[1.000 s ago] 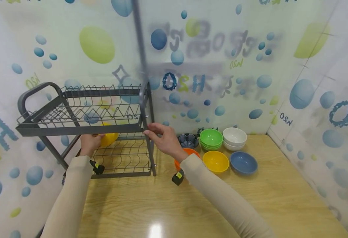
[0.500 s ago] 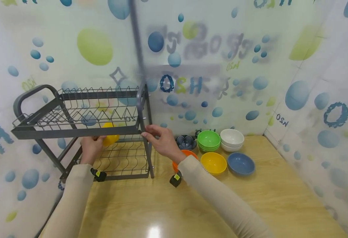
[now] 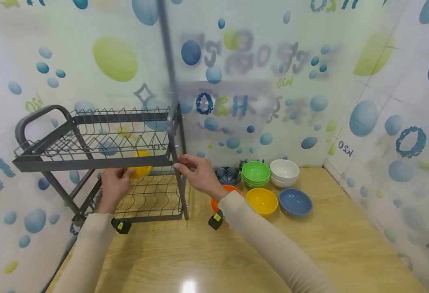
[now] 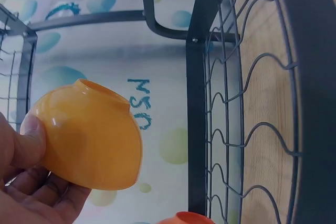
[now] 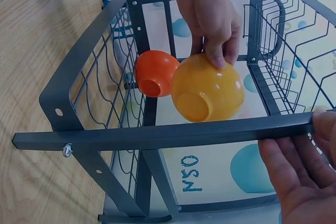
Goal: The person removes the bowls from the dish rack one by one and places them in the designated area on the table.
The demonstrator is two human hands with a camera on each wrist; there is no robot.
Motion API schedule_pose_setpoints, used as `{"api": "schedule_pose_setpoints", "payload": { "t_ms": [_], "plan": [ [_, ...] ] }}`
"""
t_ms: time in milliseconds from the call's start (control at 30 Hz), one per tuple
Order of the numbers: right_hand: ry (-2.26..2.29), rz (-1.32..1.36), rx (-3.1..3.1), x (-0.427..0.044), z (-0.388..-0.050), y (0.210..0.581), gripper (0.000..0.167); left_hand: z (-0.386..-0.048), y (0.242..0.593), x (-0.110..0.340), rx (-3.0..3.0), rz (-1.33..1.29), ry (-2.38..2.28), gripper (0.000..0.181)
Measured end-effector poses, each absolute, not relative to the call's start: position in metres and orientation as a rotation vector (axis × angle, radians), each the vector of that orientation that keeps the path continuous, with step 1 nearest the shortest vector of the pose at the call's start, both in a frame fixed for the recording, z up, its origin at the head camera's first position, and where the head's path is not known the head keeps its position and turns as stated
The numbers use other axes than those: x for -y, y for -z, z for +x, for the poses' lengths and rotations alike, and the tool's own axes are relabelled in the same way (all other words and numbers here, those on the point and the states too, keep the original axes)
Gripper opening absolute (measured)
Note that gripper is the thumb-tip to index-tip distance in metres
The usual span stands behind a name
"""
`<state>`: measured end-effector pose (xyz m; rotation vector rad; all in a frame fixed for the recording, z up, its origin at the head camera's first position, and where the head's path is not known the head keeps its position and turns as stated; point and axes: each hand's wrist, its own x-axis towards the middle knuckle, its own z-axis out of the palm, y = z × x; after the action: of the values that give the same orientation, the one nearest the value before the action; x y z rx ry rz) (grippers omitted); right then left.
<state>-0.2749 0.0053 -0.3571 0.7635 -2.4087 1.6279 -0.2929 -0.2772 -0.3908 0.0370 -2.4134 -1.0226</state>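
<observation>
My left hand (image 3: 115,185) is between the two tiers of a dark grey dish rack (image 3: 89,163), pinching a yellow bowl (image 4: 92,135) by its rim. The bowl is tilted on its side, its foot facing away from the palm. An orange bowl (image 5: 156,73) leans on the lower tier beside it, mostly hidden behind my hand in the head view. My right hand (image 3: 199,173) grips the rack's right front post (image 5: 210,134), thumb on one side and fingers on the other.
Right of the rack on the wooden table (image 3: 236,252) stand a dark flower-shaped bowl (image 3: 229,176), stacked green bowls (image 3: 256,171), white bowls (image 3: 284,170), an orange bowl (image 3: 226,195), a yellow bowl (image 3: 262,201) and a blue bowl (image 3: 295,202). Patterned walls enclose the table.
My left hand has shifted right within the rack with the yellow bowl, and a sliver of orange now shows behind it. My right hand stays on the post. The head view has turned slightly.
</observation>
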Motion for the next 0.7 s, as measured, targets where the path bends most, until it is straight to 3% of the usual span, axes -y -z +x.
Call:
{"api": "schedule_pose_setpoints", "payload": {
  "t_ms": [233,700],
  "plan": [
    [-1.637,0.781,2.414,-0.006,-0.274,0.355,0.041,-0.269,0.389,0.274,2.427,-0.045,0.963,0.032],
    [-1.715,0.787,2.398,-0.007,-0.272,0.353,0.043,-0.226,0.394,0.268,2.267,-0.44,0.742,0.014]
  ]
}}
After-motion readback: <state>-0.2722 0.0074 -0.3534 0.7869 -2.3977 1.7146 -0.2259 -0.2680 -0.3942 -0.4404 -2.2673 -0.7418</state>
